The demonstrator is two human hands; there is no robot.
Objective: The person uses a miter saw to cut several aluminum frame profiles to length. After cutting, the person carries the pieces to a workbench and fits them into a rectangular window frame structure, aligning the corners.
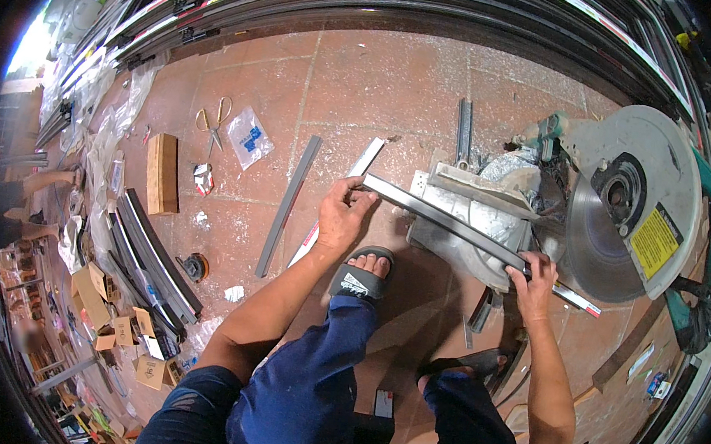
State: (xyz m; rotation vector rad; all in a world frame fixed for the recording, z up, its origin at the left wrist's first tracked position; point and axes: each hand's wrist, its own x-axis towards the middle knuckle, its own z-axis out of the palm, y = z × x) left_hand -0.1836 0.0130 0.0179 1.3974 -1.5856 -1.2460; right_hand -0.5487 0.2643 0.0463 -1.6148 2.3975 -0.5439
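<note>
My left hand (344, 215) grips the upper-left end of a grey metal profile (446, 218), its fingers closed round the end. Farther along to the right, my right hand (534, 282) has its fingers wrapped on the same profile. The bar slants down to the right, in front of the metal base (465, 246) of a miter saw. Past my right hand shows a pale bar end (578, 299) with a red mark; whether it belongs to the held profile, I cannot tell. The saw's round blade (610, 240) and grey guard (672, 174) stand right of my hands.
On the floor left of my hands lie a grey profile (289, 207) and a white strip (366, 158). Farther left are a wood block (163, 174), scissors (214, 125), a plastic bag (250, 138) and cardboard boxes (91, 296). Long profiles (387, 6) are stacked at the far side.
</note>
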